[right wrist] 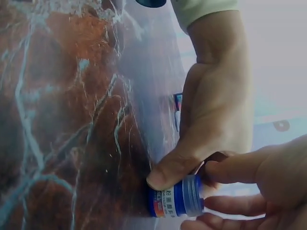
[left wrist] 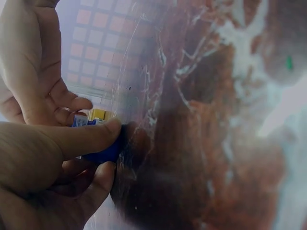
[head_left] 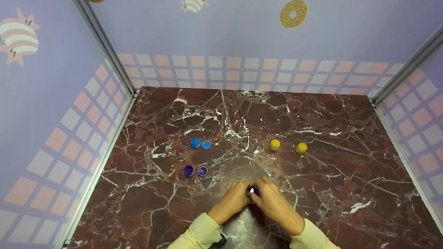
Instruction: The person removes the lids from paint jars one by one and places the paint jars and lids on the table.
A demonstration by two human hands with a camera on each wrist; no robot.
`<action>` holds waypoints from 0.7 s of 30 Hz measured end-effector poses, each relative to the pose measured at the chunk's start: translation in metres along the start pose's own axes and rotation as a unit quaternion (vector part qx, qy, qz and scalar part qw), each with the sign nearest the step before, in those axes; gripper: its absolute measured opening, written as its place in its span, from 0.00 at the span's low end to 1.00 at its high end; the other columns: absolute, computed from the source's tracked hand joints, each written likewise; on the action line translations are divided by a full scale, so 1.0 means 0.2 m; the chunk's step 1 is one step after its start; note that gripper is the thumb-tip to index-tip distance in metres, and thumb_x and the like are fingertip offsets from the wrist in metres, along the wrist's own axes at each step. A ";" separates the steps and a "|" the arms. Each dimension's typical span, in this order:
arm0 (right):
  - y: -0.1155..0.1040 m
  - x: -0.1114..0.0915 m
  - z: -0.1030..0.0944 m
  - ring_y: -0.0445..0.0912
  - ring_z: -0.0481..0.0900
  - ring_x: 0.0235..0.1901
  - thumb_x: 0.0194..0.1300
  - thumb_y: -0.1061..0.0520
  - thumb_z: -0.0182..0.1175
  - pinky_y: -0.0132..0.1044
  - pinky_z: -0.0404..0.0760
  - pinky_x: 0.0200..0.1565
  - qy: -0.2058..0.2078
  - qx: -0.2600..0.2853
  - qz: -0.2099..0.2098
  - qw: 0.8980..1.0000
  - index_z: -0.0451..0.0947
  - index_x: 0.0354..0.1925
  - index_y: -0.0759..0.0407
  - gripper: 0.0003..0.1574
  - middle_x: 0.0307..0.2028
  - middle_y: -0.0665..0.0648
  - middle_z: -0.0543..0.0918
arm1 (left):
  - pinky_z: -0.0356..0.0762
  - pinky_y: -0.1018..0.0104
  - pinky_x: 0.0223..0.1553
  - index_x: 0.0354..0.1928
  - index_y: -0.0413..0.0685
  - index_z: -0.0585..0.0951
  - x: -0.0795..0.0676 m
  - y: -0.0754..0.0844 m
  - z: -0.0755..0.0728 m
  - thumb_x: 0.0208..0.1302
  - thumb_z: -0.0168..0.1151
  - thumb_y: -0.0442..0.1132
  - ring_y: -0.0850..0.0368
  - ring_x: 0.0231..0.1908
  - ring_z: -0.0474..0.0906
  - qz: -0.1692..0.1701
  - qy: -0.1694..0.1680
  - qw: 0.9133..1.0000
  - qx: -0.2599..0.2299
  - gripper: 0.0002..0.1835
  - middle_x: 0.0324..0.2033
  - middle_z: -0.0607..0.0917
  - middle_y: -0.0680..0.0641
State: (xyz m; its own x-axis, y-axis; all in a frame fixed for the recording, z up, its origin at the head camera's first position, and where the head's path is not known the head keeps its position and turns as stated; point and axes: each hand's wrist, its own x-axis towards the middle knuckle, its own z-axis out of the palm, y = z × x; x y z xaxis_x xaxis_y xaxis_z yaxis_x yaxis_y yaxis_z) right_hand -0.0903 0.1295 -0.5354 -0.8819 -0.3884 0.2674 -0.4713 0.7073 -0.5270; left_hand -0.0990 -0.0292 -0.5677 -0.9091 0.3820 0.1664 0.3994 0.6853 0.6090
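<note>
Both hands meet at a dark blue paint jar point(right wrist: 165, 202) low in the head view, close over the marble tabletop. My left hand point(head_left: 236, 196) grips the jar's labelled body, thumb along its side and near its base in both wrist views. My right hand point(head_left: 271, 199) has its thumb and fingers curled around the jar's ridged, clear top end point(right wrist: 192, 195). From above, the dark jar top with a bright glint shows between the hands; the rest of the jar is hidden by fingers.
At left are an open purple jar point(head_left: 189, 171) with a small purple-stained lid point(head_left: 202, 171) beside it, and a blue jar point(head_left: 195, 143) with a blue round lid point(head_left: 206, 145). Two yellow jars point(head_left: 275, 144) stand at right. Patterned panels point(head_left: 221, 34) wall the marble table point(head_left: 339, 193).
</note>
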 end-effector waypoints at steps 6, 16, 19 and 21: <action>0.01 -0.01 0.03 0.54 0.83 0.30 0.54 0.66 0.76 0.47 0.84 0.32 0.020 -0.034 -0.025 0.999 0.80 0.37 0.68 0.15 0.34 0.59 0.79 | 0.81 0.61 0.42 0.37 0.39 0.82 -0.01 -0.01 0.00 0.46 0.75 0.26 0.52 0.37 0.83 0.006 0.007 1.000 -0.013 0.15 0.33 0.83 0.47; 0.00 -0.01 0.04 0.53 0.80 0.29 0.50 0.69 0.74 0.46 0.84 0.31 0.022 -0.048 -0.044 0.998 0.77 0.33 0.68 0.15 0.32 0.57 0.75 | 0.81 0.63 0.39 0.33 0.41 0.80 0.00 -0.02 0.00 0.46 0.72 0.24 0.57 0.34 0.80 0.006 0.003 1.000 -0.026 0.13 0.31 0.81 0.49; 0.01 -0.01 0.04 0.51 0.80 0.29 0.49 0.70 0.74 0.45 0.83 0.31 0.027 -0.048 -0.065 0.996 0.78 0.33 0.67 0.15 0.31 0.57 0.74 | 0.81 0.62 0.40 0.33 0.41 0.80 0.00 -0.02 0.00 0.44 0.72 0.24 0.56 0.35 0.80 0.006 0.001 1.000 -0.024 0.13 0.32 0.81 0.49; 0.01 -0.01 0.04 0.51 0.79 0.29 0.48 0.70 0.74 0.44 0.83 0.32 0.028 -0.048 -0.082 0.995 0.78 0.34 0.67 0.16 0.32 0.56 0.74 | 0.80 0.63 0.40 0.33 0.41 0.80 0.00 -0.03 0.00 0.44 0.71 0.24 0.56 0.35 0.79 0.008 -0.001 1.000 -0.022 0.14 0.32 0.81 0.48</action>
State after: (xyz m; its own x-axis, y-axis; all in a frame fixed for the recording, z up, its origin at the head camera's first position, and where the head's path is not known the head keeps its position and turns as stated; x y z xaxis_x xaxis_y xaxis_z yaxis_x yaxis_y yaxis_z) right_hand -0.0892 0.1281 -0.5437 -0.7910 -0.4720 0.3892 -0.6061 0.6910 -0.3939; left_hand -0.1012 -0.0319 -0.5714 -0.9020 0.3946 0.1755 0.4090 0.6503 0.6402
